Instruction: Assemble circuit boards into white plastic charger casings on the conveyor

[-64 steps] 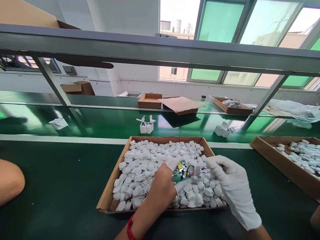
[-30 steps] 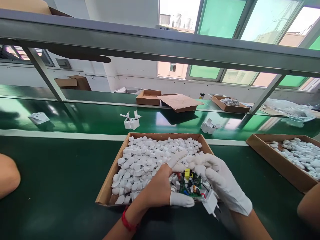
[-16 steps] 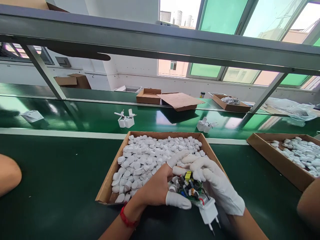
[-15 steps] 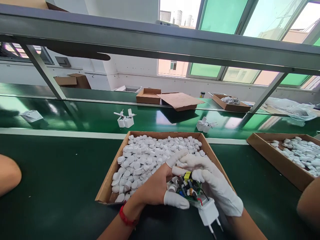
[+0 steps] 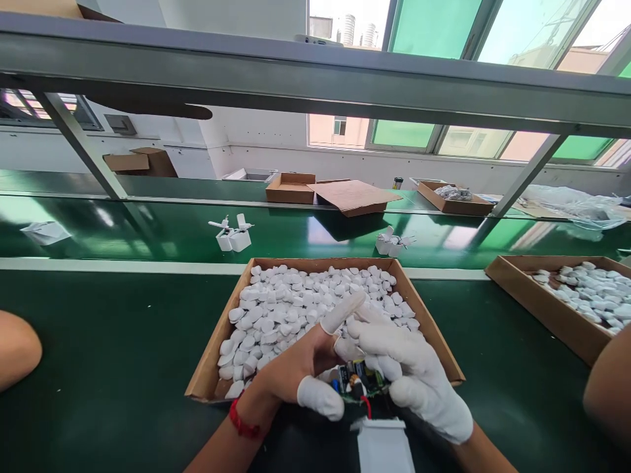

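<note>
A small green circuit board [image 5: 357, 382], crowded with components, is held at the near side of a cardboard tray. My left hand [image 5: 296, 371], with white finger covers and a red bracelet, closes around the board's left side, thumb low and fingers behind. From the right, my white-gloved right hand [image 5: 419, 368] grips the board's other side with bent fingers. A red wire runs from the board down to a white plug housing [image 5: 384, 447], which hangs below and is cut off by the bottom edge. Parts of the board are hidden by fingers.
Many small white plastic pieces [image 5: 286, 305] fill the cardboard tray [image 5: 210, 351]. A second tray [image 5: 547, 305] of white pieces stands at right. White plug units [image 5: 234, 240] sit on the green belt behind. A metal beam [image 5: 315, 82] crosses above. Other people's limbs show at both sides.
The circuit board and plug housing have moved down and left, and the housing has swung so its pins are out of view. Both hands shifted slightly left with the board.
</note>
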Demonstrator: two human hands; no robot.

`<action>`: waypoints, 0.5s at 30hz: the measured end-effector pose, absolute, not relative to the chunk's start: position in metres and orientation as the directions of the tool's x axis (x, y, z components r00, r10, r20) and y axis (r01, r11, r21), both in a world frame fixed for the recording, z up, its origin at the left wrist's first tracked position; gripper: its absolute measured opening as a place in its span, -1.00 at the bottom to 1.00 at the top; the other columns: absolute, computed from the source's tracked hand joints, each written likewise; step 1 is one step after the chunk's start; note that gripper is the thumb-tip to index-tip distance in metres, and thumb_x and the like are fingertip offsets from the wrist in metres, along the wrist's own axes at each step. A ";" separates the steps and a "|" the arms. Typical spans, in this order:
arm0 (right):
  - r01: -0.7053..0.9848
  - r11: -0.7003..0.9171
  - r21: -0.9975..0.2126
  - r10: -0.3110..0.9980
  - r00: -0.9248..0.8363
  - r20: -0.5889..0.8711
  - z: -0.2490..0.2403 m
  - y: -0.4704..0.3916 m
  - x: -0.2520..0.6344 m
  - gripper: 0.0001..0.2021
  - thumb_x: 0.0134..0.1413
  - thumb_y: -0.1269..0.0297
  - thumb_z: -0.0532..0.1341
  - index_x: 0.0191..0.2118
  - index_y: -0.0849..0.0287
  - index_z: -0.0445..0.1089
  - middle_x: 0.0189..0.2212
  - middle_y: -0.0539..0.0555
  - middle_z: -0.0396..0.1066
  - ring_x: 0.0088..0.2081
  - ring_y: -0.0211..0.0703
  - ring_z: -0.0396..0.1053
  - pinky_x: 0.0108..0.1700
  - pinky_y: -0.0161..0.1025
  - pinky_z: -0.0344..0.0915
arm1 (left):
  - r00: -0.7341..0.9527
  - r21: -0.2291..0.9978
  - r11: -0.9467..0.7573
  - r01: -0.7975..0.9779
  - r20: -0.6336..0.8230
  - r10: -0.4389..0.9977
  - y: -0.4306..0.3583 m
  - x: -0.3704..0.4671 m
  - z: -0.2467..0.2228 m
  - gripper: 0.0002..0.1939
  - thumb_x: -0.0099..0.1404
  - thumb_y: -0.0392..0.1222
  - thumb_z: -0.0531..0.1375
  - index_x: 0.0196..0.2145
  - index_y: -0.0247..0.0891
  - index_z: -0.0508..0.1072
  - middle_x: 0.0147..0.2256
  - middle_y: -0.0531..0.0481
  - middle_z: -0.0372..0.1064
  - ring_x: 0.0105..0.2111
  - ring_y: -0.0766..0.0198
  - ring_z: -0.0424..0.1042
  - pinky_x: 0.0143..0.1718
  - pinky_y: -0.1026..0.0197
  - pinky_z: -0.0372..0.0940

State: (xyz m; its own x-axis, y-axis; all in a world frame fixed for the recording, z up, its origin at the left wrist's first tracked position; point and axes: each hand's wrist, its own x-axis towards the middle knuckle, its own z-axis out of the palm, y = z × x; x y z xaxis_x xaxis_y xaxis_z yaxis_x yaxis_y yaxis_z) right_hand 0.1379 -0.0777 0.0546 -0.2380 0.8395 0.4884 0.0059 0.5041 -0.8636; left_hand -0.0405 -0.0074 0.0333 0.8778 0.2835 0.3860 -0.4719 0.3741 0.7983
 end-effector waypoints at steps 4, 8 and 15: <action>0.039 0.629 -0.776 0.748 -0.304 0.590 0.051 -0.075 0.140 -0.61 0.27 -0.10 0.20 0.13 -0.14 0.40 -0.06 0.00 0.45 0.10 0.11 0.30 0.27 -0.03 0.11 | 0.883 0.814 0.356 -0.460 0.378 0.277 -0.007 -0.040 0.035 0.14 0.11 -0.13 0.47 0.38 -0.08 -0.21 -0.03 -0.23 0.42 0.01 -0.03 0.41 0.00 0.09 0.36; 0.016 0.690 -0.723 0.681 -0.351 0.642 0.048 -0.076 0.144 -0.67 0.36 0.05 0.14 0.20 -0.26 0.29 0.10 -0.08 0.32 0.24 -0.03 0.14 0.36 -0.05 -0.08 | 0.896 0.844 0.325 -0.427 0.344 0.282 -0.005 -0.040 0.035 0.18 -0.01 -0.33 0.51 0.36 -0.02 -0.11 0.06 -0.21 0.35 0.07 -0.06 0.36 0.02 0.08 0.35; -0.169 0.456 -0.874 0.821 -0.297 0.487 0.043 -0.079 0.136 -0.71 0.38 0.04 0.12 0.11 -0.13 0.41 0.14 0.00 0.28 0.20 -0.02 0.20 0.29 -0.05 0.12 | 0.873 0.851 0.280 -0.444 0.341 0.348 -0.004 -0.038 0.031 0.17 -0.03 -0.30 0.50 0.37 -0.11 -0.09 0.15 -0.24 0.24 0.18 -0.11 0.21 0.19 -0.02 0.18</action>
State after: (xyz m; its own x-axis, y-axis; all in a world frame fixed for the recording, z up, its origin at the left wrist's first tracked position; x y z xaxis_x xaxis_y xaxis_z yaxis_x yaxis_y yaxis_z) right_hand 0.1357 -0.0795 0.0428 -0.2972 0.8214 0.4867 -0.1693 0.4563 -0.8735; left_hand -0.0379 -0.0040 0.0313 0.8733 0.3478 0.3412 -0.4441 0.2799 0.8512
